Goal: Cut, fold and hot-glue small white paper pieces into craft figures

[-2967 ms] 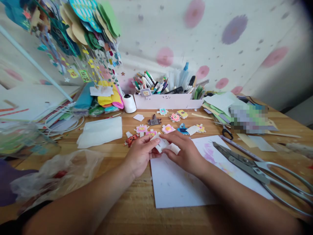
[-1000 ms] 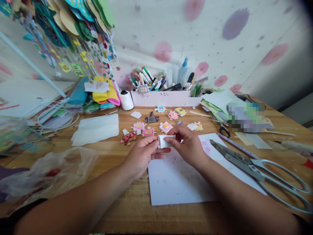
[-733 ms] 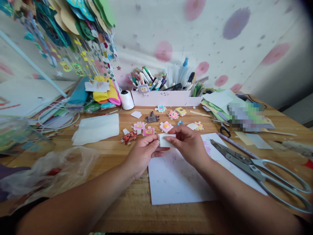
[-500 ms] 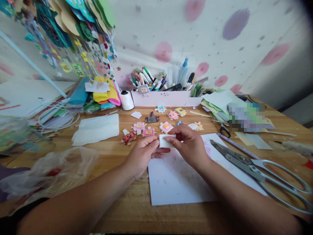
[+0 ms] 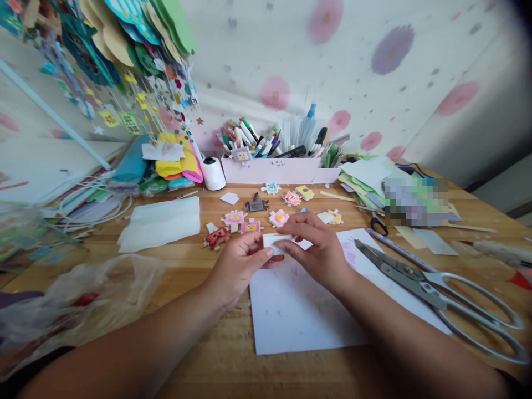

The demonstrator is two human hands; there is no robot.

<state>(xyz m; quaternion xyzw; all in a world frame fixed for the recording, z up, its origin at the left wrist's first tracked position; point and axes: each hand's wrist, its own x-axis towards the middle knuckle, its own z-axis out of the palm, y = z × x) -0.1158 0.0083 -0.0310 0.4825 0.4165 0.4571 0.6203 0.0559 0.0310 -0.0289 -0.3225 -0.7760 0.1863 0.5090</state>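
A small white piece of folded paper (image 5: 274,240) is held up between both hands above the desk. My left hand (image 5: 239,266) pinches its left end with thumb and fingers. At the other end, my right hand (image 5: 318,249) grips it, thumb on the near face and fingers behind. Below lies a white sheet (image 5: 303,316) with faint coloured marks. Just beyond the hands are several small paper figures, among them a pink one with a yellow middle (image 5: 278,218), a red-brown one (image 5: 218,237) and a dark grey one (image 5: 256,203).
Large metal scissors (image 5: 432,293) lie on the right, by a purple pen (image 5: 399,249). A crumpled clear plastic bag (image 5: 103,293) and white tissue sheets (image 5: 160,223) are on the left. Behind stand a pen box (image 5: 270,170), a thread spool (image 5: 213,174) and a paper pile (image 5: 369,169).
The white piece has tilted, so less of its face and more of its top edge shows. Both hands keep hold of it; the whole view has shifted slightly.
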